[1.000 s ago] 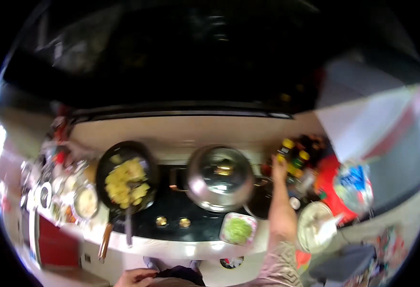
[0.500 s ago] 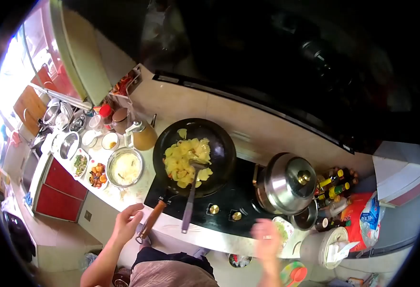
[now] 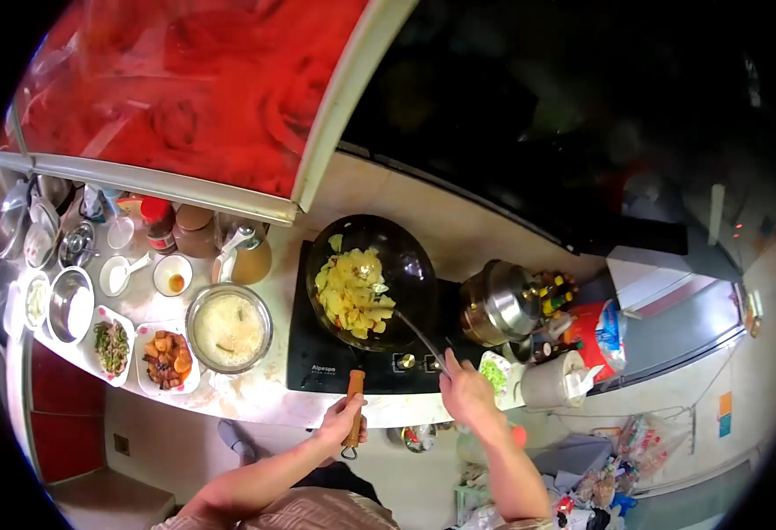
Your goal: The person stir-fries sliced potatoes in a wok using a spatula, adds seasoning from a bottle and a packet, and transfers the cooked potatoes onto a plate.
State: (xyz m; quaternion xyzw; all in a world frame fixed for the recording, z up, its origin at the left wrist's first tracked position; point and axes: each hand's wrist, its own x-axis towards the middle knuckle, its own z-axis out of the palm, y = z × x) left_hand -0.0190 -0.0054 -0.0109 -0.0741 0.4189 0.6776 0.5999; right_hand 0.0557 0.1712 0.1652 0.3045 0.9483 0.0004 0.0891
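Observation:
My left hand (image 3: 342, 419) is closed round the wooden handle (image 3: 355, 385) of a black wok on the dark cooktop (image 3: 321, 360). In the wok (image 3: 410, 265) lie yellow slices of food (image 3: 349, 287), heaped toward its left and middle. My right hand (image 3: 469, 389) grips a metal spatula (image 3: 419, 333), whose blade rests among the slices. Close beyond that hand stands a plate of chopped green food (image 3: 494, 374). A lidded steel pot (image 3: 500, 303) sits on the right part of the cooktop.
Left of the wok are a steel bowl of pale food in liquid (image 3: 229, 328), a plate of brown chunks (image 3: 168, 359), a plate of greens (image 3: 111, 347) and jars (image 3: 195, 231). Bottles (image 3: 557, 291) and a white bucket (image 3: 554, 382) stand right. A red cabinet (image 3: 193, 79) hangs above.
My left hand has moved right and closed on the wok handle. My right hand, reaching to the bottles a second ago, has come left and taken hold of the spatula. The view has swung left.

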